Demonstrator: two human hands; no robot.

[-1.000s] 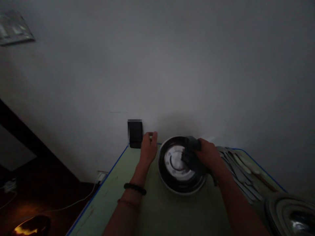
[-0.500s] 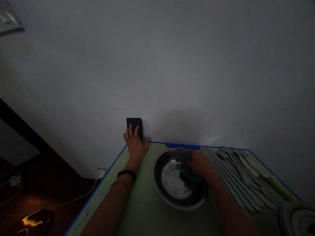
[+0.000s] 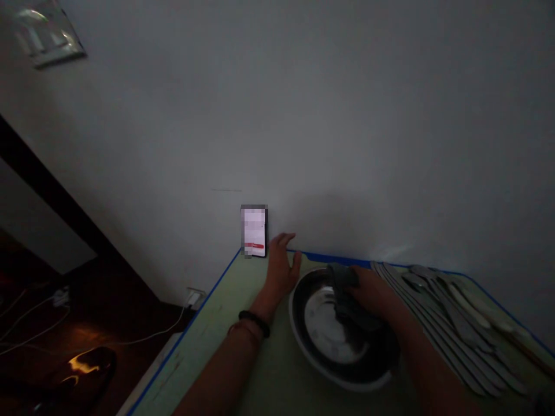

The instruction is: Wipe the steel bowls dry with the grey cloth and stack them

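My right hand [image 3: 373,289] grips a dark cloth [image 3: 347,294] at the far right rim of a shiny metal bowl [image 3: 321,349]; part of the cloth hangs inside the bowl. My left hand [image 3: 281,266] is held above the table between the phone and the bowl, fingers apart and nothing in it. A dark band circles that wrist. The phone [image 3: 255,231] leans upright against the wall at the table's far left corner, its screen lit and blurred out.
A green table [image 3: 208,341] with a blue edge stands against a grey wall [image 3: 329,115]. Several pieces of metal cutlery [image 3: 446,323] lie in a row right of the bowl. A plug [image 3: 193,297] with a white cable sits in a wall socket at the left. Something glowing [image 3: 82,364] is on the dark floor.
My left hand has come off the phone and moved right, towards the bowl. The phone's screen went from dark to lit. My right hand still holds the cloth at the bowl. The view has shifted left.
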